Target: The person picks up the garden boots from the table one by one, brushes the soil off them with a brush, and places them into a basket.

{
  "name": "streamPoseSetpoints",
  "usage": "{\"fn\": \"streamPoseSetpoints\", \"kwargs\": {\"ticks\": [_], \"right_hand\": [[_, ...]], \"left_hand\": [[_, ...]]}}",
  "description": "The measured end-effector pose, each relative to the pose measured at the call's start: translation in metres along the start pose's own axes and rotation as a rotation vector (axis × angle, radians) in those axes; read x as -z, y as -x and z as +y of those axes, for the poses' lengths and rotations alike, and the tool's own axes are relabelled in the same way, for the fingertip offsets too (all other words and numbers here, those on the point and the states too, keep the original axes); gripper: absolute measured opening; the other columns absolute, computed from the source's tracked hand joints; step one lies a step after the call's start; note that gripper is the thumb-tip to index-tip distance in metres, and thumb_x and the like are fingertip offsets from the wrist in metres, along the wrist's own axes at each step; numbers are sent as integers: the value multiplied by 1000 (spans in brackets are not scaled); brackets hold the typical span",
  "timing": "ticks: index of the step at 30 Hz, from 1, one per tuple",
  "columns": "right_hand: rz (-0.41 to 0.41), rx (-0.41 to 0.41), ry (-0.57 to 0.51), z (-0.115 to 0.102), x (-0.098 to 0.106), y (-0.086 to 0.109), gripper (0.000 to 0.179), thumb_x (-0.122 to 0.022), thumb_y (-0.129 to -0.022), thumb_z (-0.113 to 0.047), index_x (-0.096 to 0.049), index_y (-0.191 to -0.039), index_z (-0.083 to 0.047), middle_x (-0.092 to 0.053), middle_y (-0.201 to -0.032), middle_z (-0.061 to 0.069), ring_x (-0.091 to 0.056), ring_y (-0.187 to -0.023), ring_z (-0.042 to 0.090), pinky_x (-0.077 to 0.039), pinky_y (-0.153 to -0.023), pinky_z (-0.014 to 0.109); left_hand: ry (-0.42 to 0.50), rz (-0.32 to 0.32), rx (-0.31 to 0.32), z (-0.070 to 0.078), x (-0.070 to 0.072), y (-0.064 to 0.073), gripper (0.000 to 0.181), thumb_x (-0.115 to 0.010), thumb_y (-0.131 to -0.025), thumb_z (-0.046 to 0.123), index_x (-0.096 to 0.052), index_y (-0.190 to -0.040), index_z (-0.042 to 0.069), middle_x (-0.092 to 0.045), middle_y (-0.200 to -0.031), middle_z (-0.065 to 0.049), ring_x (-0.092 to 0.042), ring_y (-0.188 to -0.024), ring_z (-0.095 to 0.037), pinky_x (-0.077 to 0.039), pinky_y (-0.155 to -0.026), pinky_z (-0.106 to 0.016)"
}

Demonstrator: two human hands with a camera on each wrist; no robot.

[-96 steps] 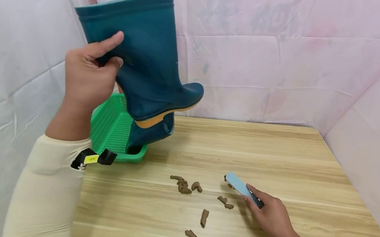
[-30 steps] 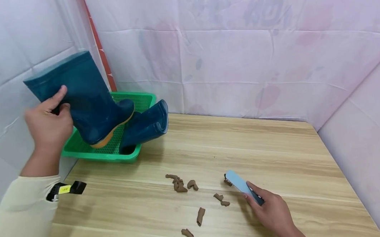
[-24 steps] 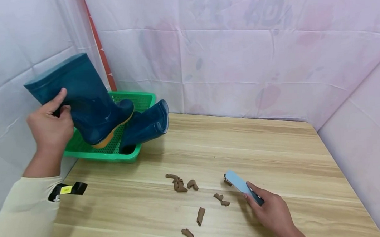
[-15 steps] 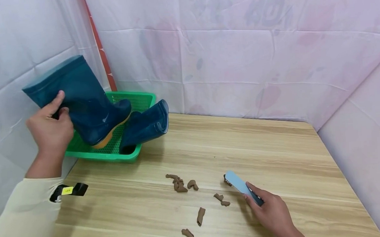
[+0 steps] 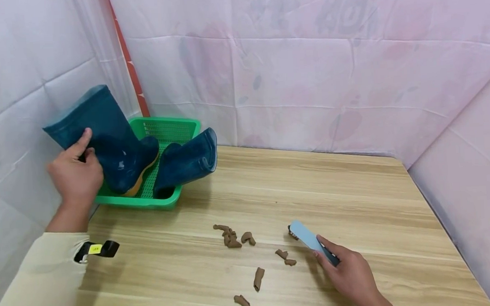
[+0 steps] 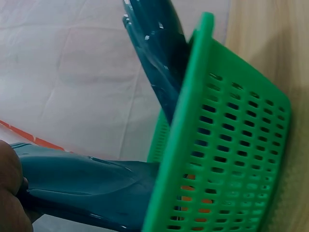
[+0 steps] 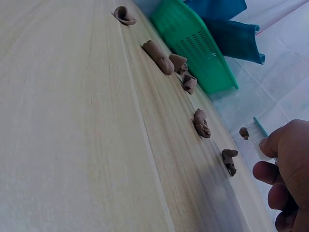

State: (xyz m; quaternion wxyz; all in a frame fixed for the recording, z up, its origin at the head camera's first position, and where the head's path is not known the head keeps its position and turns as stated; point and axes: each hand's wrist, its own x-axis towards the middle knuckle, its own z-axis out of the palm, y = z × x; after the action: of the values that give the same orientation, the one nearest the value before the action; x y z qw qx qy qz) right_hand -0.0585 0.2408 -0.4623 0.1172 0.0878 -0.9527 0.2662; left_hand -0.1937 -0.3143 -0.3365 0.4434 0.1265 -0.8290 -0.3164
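My left hand [image 5: 79,173] grips a dark blue-green rubber boot [image 5: 113,143] by the back of its shaft. The boot tilts, opening to the upper left, and its yellow-soled foot is down inside the green basket [image 5: 135,203]. Whether the sole bears on the basket floor I cannot tell, though orange shows through the slots of the basket wall [image 6: 241,130] in the left wrist view. A second boot [image 5: 185,163] lies in the basket, its shaft over the right rim. My right hand [image 5: 353,274] holds a light blue brush [image 5: 307,237] above the table, brown bits in its bristles.
Several brown clay-like pieces [image 5: 231,239] lie scattered on the wooden table [image 5: 334,180] between basket and brush, one of them [image 5: 242,305] near the front. Pale cloth walls [image 5: 287,90] enclose the table at the back and sides.
From high over the table, the boot in my left hand has moved left and come down into the basket. My right hand with the brush has stayed almost still.
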Motion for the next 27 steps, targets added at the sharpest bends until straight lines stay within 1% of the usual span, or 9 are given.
{"fn": "streamPoseSetpoints", "kwargs": {"ticks": [6,11,13,15,17,19,21,24,27], "right_hand": [[-4,-2,9,1,-2,1,39,-85,-86,-15,-76,-123,-7,-76,-100,14,-53,-65,6,-43,-57,25],[2,2,9,0,-2,1,39,-85,-86,-15,-76,-123,-7,-76,-101,14,-54,-65,6,-42,-56,24],[3,6,6,0,-2,1,39,-85,-86,-15,-76,-122,-6,-76,-101,15,-54,-65,6,-42,-56,24],[1,4,5,-1,-2,0,39,-85,-85,-15,-76,-123,-6,-76,-100,15,-53,-64,6,-41,-55,23],[-5,3,8,-1,-2,0,39,-85,-86,-15,-76,-123,-6,-76,-100,15,-53,-63,6,-41,-55,23],[-5,2,11,-2,-2,1,39,-85,-86,-16,-76,-123,-7,-76,-99,15,-53,-63,5,-41,-55,24],[-5,3,17,-2,-2,1,38,-85,-87,-17,-76,-123,-7,-76,-99,14,-55,-65,5,-44,-55,26],[-7,4,31,-2,-2,1,38,-84,-87,-20,-77,-122,-9,-77,-100,13,-59,-69,6,-47,-58,28],[-14,2,34,-2,-3,1,38,-84,-88,-21,-76,-123,-9,-77,-100,12,-58,-68,6,-46,-58,29]], "left_hand": [[21,-7,-37,-9,-6,9,38,-58,-99,1,-69,-127,25,-71,-119,-12,-66,-97,-40,-30,-68,-13],[21,-13,-7,-17,-11,15,38,-59,-99,3,-69,-127,26,-70,-121,-7,-67,-101,-37,-31,-67,-13],[20,-17,17,-20,-12,17,38,-60,-99,4,-69,-128,28,-69,-122,-4,-68,-106,-33,-37,-72,-11],[14,-24,37,-22,-11,19,38,-61,-100,6,-68,-129,29,-69,-124,-3,-67,-110,-30,-47,-81,-18],[8,-40,53,-23,-10,20,39,-63,-100,6,-67,-131,29,-68,-126,-2,-65,-114,-30,-52,-90,-32],[-3,-63,63,-25,-9,22,39,-63,-100,8,-66,-133,28,-66,-128,-3,-64,-117,-30,-52,-95,-47],[-6,-87,79,-26,-6,24,39,-64,-101,10,-64,-136,28,-64,-131,-3,-61,-122,-26,-50,-98,-49],[-23,-115,98,-31,-4,26,40,-63,-102,15,-61,-139,30,-61,-135,-1,-69,-88,-11,-52,-80,-31],[-43,-138,90,-36,-1,27,40,-63,-103,19,-58,-141,31,-60,-138,-2,-42,-53,3,-34,-57,-25]]}}
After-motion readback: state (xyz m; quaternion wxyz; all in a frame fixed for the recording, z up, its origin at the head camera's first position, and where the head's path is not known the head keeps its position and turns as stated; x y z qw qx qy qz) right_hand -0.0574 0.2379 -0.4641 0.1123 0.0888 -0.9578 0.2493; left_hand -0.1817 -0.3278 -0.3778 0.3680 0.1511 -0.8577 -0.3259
